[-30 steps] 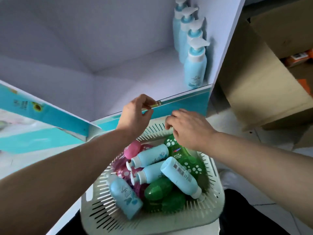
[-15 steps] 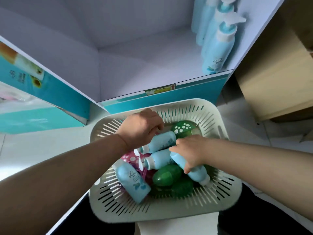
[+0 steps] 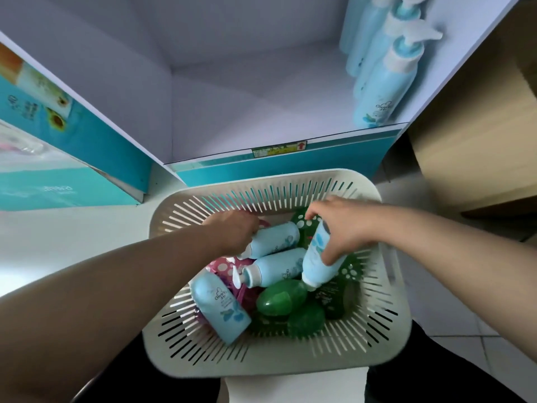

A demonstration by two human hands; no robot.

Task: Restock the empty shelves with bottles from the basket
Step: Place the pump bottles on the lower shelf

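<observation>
Since half a second earlier the right hand had tipped its blue bottle up off the pile, grip clamped round the body, cap down, long axis steep. The left hand curled over a second bottle at frame centre. The empty shelf lay above the basket.

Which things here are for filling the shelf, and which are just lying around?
For the job: basket; blue bottle held by the right hand; second blue bottle gripped by the left hand; green bottles; pink bottles; shelf; pump bottles already on it.
Just lying about: cardboard box; teal carton.
</observation>
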